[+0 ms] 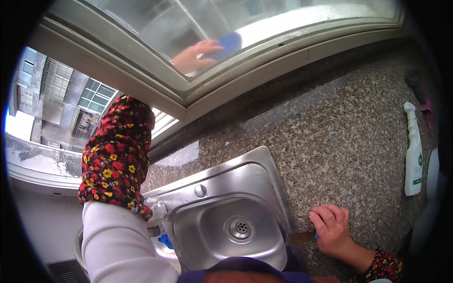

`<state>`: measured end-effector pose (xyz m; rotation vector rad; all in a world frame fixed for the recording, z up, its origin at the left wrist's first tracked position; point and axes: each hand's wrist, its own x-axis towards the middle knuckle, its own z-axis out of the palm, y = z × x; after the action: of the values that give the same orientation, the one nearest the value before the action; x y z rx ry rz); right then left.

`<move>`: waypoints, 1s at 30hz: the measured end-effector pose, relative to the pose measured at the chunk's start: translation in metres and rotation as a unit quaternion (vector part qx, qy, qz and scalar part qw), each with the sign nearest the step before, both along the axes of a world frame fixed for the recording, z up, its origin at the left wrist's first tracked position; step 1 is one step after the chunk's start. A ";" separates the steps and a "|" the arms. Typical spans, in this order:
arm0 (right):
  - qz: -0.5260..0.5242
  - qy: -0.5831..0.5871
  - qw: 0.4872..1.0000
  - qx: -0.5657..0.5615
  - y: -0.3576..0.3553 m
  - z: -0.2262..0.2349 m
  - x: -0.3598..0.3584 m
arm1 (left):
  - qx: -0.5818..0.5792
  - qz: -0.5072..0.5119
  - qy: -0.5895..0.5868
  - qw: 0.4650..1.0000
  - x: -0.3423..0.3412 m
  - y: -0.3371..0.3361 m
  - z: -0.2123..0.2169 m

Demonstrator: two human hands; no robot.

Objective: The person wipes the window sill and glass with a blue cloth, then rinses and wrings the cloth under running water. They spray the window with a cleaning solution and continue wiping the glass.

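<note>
- At the lower edge, nearest the wearer, lies a strip of purple fabric, in front of the sink.
- Just beyond it, the right hand rests on the counter, its fingers curled closed around a scraper-like tool; a bit of blue shows at the grip, and the flat, brownish blade points left to the sink's right rim.
- Left of that hand, the stainless-steel sink is set into the speckled granite counter, with a round strainer drain in its basin and a round metal knob on its back ledge.
- By the sink's left side, a crumpled blue cloth lies below the left arm's floral oversleeve.
- Along the counter's right side stands a white spray bottle; its label has a green round mark and a green band, with small print. Something pink lies behind it.
- Farther off, behind the pane of the window, the left hand grips a blue pad, fingers slightly apart; whether the pad touches the glass, I cannot tell.
- Outside, farthest away, is a grey building with barred windows.
</note>
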<state>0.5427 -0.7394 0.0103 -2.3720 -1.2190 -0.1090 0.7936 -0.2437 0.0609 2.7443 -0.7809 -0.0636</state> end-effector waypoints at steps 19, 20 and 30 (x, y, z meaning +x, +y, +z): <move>0.006 -0.030 0.999 0.022 -0.006 -0.009 -0.009 | 0.617 0.339 0.228 0.672 -0.362 0.186 0.242; 0.007 -0.040 0.999 0.028 -0.006 -0.013 -0.010 | 0.601 0.340 0.226 0.687 -0.393 0.181 0.263; -0.267 0.072 0.956 -0.094 -0.021 0.003 -0.012 | -0.478 0.548 0.132 0.674 -0.616 0.015 0.155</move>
<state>0.5310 -0.7608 0.0132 -2.7656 -0.5148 0.0096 0.1781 -0.2285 0.2158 1.6654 0.8057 0.1556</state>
